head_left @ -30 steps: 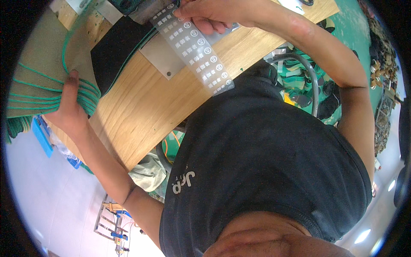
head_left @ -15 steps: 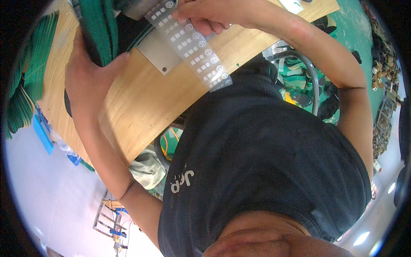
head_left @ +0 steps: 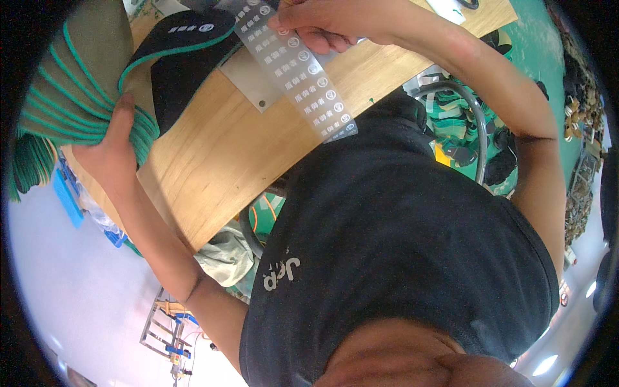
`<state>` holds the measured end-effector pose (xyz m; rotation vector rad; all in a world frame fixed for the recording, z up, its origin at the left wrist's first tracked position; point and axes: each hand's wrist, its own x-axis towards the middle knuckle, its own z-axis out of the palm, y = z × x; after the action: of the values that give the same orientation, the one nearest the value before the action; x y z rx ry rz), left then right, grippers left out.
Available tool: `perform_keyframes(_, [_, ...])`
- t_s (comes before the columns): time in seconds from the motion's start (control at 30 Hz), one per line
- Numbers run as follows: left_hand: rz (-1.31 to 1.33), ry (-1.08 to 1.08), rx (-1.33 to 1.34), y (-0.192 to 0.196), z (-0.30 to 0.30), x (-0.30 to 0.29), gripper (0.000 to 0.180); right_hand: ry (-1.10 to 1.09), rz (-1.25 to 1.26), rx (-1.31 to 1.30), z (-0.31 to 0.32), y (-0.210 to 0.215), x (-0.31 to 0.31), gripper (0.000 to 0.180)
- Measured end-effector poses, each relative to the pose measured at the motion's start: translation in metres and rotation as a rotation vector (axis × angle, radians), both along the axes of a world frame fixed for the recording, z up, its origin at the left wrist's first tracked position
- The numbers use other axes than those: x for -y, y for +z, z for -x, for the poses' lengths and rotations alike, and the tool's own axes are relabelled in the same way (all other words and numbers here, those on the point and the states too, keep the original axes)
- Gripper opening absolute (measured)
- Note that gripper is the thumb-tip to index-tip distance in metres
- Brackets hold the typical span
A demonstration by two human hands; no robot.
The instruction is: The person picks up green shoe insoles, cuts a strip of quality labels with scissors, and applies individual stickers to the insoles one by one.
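My left hand [head_left: 116, 145] is closed around the ends of several fanned insoles [head_left: 77, 106], greyish with green edges, with its thumb on top. A black insole [head_left: 184, 84] with a green edge and a small white print curves beside the thumb, over the wooden table. To the right, the curled fingers of my right hand [head_left: 338, 26] pinch the edge of a clear film strip [head_left: 303, 80] carrying rows of white printed labels. This strip slants over the table edge towards my black shirt. Partly beneath it lies a pale flat plate [head_left: 251, 84] with a small hole.
The wooden table [head_left: 213, 164] ends just before my body. More stacked insoles [head_left: 29, 161] hang at its left end, above a blue piece [head_left: 69, 197]. Below on the right are a grey curved tube [head_left: 480, 122] and piled green and black insoles [head_left: 454, 132]. A pale cloth [head_left: 225, 255] hangs below.
My left hand has moved left and down, and the insoles in it have spread into a fan. The white print on the black insole has come into view. My right hand stays at the strip.
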<state>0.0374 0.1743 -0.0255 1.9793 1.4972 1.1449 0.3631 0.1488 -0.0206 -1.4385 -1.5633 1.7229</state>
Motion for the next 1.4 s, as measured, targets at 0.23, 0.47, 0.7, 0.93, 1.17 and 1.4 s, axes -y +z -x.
perform_keyframes(0.23, [-0.05,-0.052,0.252,-0.004,0.009,-0.002,0.055,-0.049,0.05,0.084,0.005,0.006,-0.005,0.024])
perform_keyframes(0.47, [-0.099,-0.056,0.145,-0.006,0.013,0.001,0.051,-0.063,0.12,0.248,0.018,0.014,-0.01,0.025])
perform_keyframes(0.7, [-0.064,-0.053,0.128,-0.007,0.013,0.001,0.048,-0.044,0.042,0.097,0.008,0.004,-0.006,0.025])
perform_keyframes(0.93, [-0.089,-0.054,0.058,-0.002,0.007,0.002,0.048,-0.049,0.043,0.133,0.007,0.005,-0.004,0.025])
perform_keyframes(1.17, [-0.042,-0.07,0.089,-0.008,0.015,-0.002,0.048,-0.031,0.017,0.122,0.007,0.005,-0.005,0.025])
perform_keyframes(1.4, [-0.072,0.005,-0.01,-0.008,0.009,0.001,0.047,-0.056,0.051,0.154,0.01,0.003,-0.01,0.025])
